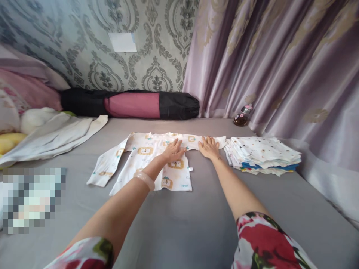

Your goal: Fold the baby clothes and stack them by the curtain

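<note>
A small white long-sleeved shirt (153,160) with tan lion prints lies spread on the grey bed sheet (202,224). My left hand (173,151) rests open on the shirt's body, fingers stretched toward its right shoulder side. On the sleeve that reaches out to the right, my right hand (209,147) lies flat with fingers spread. The other sleeve (108,164) slants down to the left, untouched. Just beyond the right cuff sits a stack of folded clothes (263,151), white printed pieces on top and a blue one lower down.
A black and pink rolled bag (131,105) lies along the patterned wall. A bottle (242,115) with dark contents stands by the purple curtain (269,63). At the left are a pale cloth (61,136), a plush toy (36,118) and a blurred-out item (36,201).
</note>
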### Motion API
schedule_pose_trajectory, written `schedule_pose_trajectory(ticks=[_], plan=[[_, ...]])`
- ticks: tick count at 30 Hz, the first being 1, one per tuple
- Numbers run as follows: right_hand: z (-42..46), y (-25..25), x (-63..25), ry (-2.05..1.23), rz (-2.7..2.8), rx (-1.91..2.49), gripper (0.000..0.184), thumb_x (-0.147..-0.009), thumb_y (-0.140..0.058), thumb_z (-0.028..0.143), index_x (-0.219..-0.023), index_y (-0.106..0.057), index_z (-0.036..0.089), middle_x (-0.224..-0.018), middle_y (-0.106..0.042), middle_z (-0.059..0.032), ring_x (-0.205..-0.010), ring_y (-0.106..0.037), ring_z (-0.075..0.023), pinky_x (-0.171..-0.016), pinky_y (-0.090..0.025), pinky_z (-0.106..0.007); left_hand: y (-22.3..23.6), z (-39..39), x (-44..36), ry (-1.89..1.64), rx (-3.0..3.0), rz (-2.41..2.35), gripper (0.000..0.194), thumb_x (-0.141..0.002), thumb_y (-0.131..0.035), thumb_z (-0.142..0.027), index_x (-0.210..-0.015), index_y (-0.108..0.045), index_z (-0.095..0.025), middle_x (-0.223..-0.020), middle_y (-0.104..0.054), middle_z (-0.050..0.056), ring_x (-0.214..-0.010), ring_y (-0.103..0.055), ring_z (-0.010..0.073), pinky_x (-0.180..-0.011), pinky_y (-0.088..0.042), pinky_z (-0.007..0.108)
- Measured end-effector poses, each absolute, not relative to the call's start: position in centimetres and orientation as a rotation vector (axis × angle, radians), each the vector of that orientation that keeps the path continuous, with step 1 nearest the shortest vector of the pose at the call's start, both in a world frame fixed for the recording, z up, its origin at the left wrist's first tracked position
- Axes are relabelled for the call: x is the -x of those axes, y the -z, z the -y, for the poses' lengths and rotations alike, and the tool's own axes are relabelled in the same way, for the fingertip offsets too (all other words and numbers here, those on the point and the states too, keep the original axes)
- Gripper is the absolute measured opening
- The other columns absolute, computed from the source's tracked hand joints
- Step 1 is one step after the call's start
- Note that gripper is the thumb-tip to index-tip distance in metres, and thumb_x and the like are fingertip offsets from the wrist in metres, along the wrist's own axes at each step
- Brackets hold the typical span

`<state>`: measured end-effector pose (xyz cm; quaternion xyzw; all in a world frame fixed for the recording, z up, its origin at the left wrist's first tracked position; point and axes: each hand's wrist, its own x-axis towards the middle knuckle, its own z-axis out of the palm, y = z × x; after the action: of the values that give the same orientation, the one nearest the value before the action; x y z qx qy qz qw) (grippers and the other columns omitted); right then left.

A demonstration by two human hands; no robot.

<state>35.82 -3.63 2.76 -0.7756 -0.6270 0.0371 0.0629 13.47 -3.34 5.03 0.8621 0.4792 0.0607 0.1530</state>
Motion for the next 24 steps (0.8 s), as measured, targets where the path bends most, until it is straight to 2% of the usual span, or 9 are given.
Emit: schedule_pose_trajectory(ticks=[3, 5, 8, 10, 13, 16, 19, 24], plan=[[3.5, -3.3, -36.1, -0.179, 1.898, 2.346, 0.059, -0.098, -0.023, 0.049, -0.149, -0.035, 0.02, -0.156, -0.028, -0.0134, -0.143, -0.02, -0.0326, -0.113, -0.014, -0.058, -6.2, 8.4, -12.2, -0.178, -2.524, -1.279, 0.046, -0.095, -0.041, -0.044, -0.132, -0.048, -0.018, -0.146, -0.041, 0.016, -0.132, -0.044, 0.0271, -0.108, -0.036, 0.04], [3.6, -3.9, -36.1, -0.194, 1.933, 2.306, 0.057, -0.098, -0.028, 0.047, -0.147, -0.039, 0.02, -0.153, -0.034, -0.0145, -0.141, -0.026, -0.0327, -0.111, -0.018, -0.057, -6.5, 12.3, -11.5, -0.236, -2.592, -1.222, 0.039, -0.094, -0.045, -0.047, -0.118, -0.057, -0.02, -0.13, -0.052, 0.013, -0.12, -0.051, 0.0277, -0.101, -0.041, 0.042], [4.2, -5.0, -35.1, -0.063, 2.065, 2.059, 0.047, -0.095, -0.041, 0.039, -0.138, -0.049, 0.021, -0.14, -0.049, -0.0135, -0.131, -0.04, -0.0299, -0.108, -0.026, -0.05, -6.4, 17.2, -11.1, -0.281, -2.586, -1.249, 0.044, -0.084, -0.059, -0.056, -0.108, -0.06, -0.019, -0.116, -0.055, 0.012, -0.11, -0.051, 0.029, -0.092, -0.046, 0.042], [4.9, -5.3, -33.9, -0.011, 2.197, 1.836, 0.039, -0.093, -0.047, 0.032, -0.129, -0.056, 0.021, -0.132, -0.056, -0.0109, -0.122, -0.047, -0.0269, -0.104, -0.032, -0.043, -6.1, 19.1, -11.3, -0.312, -2.544, -1.296, 0.042, -0.083, -0.063, -0.053, -0.107, -0.06, -0.019, -0.112, -0.056, 0.011, -0.104, -0.052, 0.0269, -0.089, -0.046, 0.04], [6.1, -5.3, -32.1, 0.009, 2.37, 1.64, 0.03, -0.09, -0.05, 0.021, -0.116, -0.064, 0.021, -0.124, -0.061, -0.0091, -0.116, -0.05, -0.0252, -0.098, -0.035, -0.038, -5.7, 20.1, -11.6, -0.342, -2.532, -1.323, 0.027, -0.089, -0.06, -0.041, -0.104, -0.059, -0.019, -0.106, -0.058, 0.008, -0.098, -0.054, 0.0237, -0.087, -0.046, 0.038], [6.7, -5.0, -31.2, 0.101, 2.436, 1.611, 0.032, -0.088, -0.044, 0.012, -0.11, -0.066, 0.019, -0.119, -0.063, -0.0102, -0.113, -0.05, -0.0252, -0.096, -0.034, -0.037, -5.5, 20.2, -11.8, -0.359, -2.597, -1.33, 0.018, -0.094, -0.052, -0.034, -0.099, -0.059, -0.019, -0.102, -0.06, 0.008, -0.096, -0.054, 0.0225, -0.085, -0.046, 0.036], [6.8, -4.8, -31.1, 0.185, 2.466, 1.619, 0.037, -0.088, -0.039, 0.007, -0.109, -0.066, 0.018, -0.116, -0.063, -0.0117, -0.11, -0.05, -0.0251, -0.094, -0.033, -0.037, -5.3, 20.2, -12.0, -0.365, -2.672, -1.331, 0.023, -0.097, -0.043, -0.032, -0.095, -0.061, -0.018, -0.1, -0.061, 0.009, -0.095, -0.054, 0.0233, -0.083, -0.047, 0.037], [6.2, -4.9, -31.7, 0.262, 2.539, 1.545, 0.037, -0.089, -0.037, 0.008, -0.109, -0.066, 0.018, -0.113, -0.063, -0.0133, -0.108, -0.048, -0.0257, -0.093, -0.031, -0.037, -4.8, 20.1, -12.3, -0.373, -2.741, -1.306, 0.027, -0.096, -0.036, -0.018, -0.089, -0.061, -0.017, -0.094, -0.061, 0.01, -0.09, -0.055, 0.0226, -0.08, -0.047, 0.037]])
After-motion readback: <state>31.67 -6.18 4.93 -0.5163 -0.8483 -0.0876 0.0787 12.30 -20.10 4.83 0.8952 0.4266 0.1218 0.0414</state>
